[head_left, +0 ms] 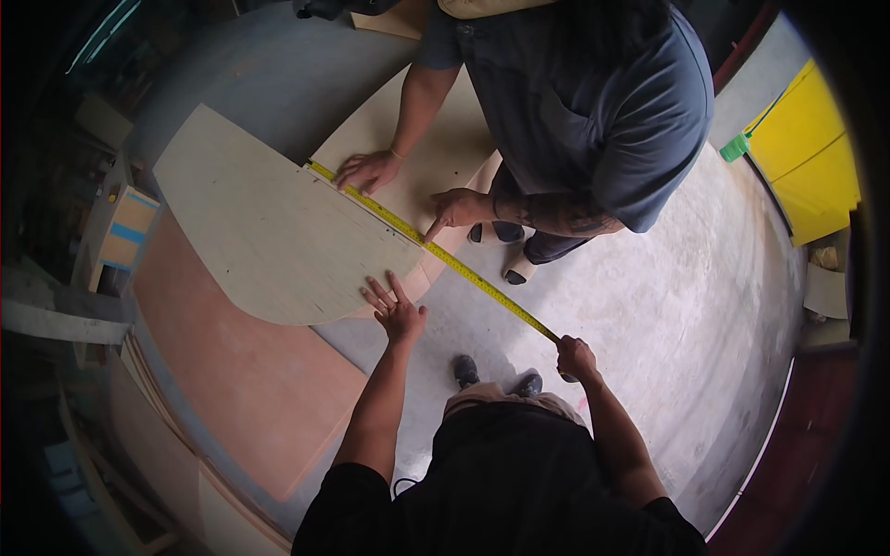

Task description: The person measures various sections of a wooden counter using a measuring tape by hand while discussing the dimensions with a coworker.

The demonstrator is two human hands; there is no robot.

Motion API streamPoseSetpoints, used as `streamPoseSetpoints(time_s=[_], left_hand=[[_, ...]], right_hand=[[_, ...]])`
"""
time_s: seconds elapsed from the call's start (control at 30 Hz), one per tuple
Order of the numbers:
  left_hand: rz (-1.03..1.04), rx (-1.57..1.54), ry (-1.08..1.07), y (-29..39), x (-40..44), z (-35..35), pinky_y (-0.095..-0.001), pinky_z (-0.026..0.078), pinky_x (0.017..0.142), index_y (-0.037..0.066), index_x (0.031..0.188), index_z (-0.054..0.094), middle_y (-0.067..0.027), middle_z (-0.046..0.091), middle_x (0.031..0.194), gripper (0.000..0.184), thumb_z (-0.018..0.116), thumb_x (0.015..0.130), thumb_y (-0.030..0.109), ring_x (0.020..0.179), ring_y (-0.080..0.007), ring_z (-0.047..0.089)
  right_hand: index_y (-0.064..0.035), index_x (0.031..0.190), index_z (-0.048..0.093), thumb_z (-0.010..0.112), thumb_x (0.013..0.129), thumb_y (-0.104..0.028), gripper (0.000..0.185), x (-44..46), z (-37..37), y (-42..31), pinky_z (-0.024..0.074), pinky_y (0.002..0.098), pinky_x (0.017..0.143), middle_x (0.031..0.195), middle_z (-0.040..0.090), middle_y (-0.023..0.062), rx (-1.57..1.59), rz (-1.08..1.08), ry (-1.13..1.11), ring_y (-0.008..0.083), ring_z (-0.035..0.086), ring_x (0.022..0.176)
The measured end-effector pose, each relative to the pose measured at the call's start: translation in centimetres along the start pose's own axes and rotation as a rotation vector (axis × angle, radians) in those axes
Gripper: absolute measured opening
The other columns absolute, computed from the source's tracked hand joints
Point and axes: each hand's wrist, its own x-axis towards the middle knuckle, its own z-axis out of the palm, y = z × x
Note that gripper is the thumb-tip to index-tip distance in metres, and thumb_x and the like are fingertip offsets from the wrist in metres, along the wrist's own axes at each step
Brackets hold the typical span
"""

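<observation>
A yellow tape measure (482,284) runs out straight from my right hand (577,358), which is closed around its case at the right. The blade crosses a pale curved wooden panel (250,218) along its straight edge. Fingers spread, my left hand (400,313) lies on the panel's near right edge. Across from me, a co-worker's hand (368,171) presses near the far end of the blade. That person's other hand (456,209) points a finger at the blade near the panel's corner. My right hand hides most of the case.
Beyond the tape lies a second pale board (436,120). Reddish-brown sheet (232,361) stretches below the panel on the left. A wooden box with blue tape (128,232) stands farther left. At the right are a yellow panel (807,157) and a green object (734,147). Concrete floor (667,306) surrounds our feet.
</observation>
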Motion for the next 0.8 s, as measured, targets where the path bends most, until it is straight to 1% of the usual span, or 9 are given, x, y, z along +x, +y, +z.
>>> streamPoseSetpoints(time_s=[0.3, 0.5, 0.8], left_hand=[[-0.006, 0.017, 0.008, 0.01, 0.05, 0.25, -0.0679, 0.036, 0.097, 0.012, 0.154, -0.003, -0.0313, -0.015, 0.155, 0.117, 0.078, 0.072, 0.031, 0.141, -0.0553, -0.011], [-0.008, 0.014, 0.016, 0.07, 0.08, 0.27, -0.0682, 0.036, 0.097, 0.013, 0.154, -0.003, -0.0313, -0.015, 0.154, 0.118, 0.079, 0.071, 0.031, 0.141, -0.0556, -0.011], [-0.02, 0.011, -0.005, 0.25, 0.12, 0.03, -0.0686, 0.036, 0.097, 0.012, 0.154, -0.002, -0.0312, -0.015, 0.154, 0.117, 0.079, 0.072, 0.031, 0.141, -0.0558, -0.011]], right_hand=[[-0.0074, 0.096, 0.065, 0.049, 0.093, -0.034, 0.031, 0.52, 0.62, 0.87, 0.0507, 0.0523, 0.078, 0.097, 0.065, 0.025, -0.022, -0.039, 0.0, 0.043, 0.064, 0.092], [-0.0075, 0.096, 0.065, 0.048, 0.093, -0.034, 0.032, 0.07, 0.16, 0.23, 0.0506, 0.0524, 0.078, 0.098, 0.065, 0.0247, 0.002, 0.0, 0.002, 0.0429, 0.064, 0.093], [-0.007, 0.096, 0.065, 0.049, 0.093, -0.034, 0.032, 0.14, 0.15, 0.3, 0.0508, 0.0521, 0.078, 0.098, 0.065, 0.0242, -0.004, -0.015, -0.01, 0.0422, 0.064, 0.093]])
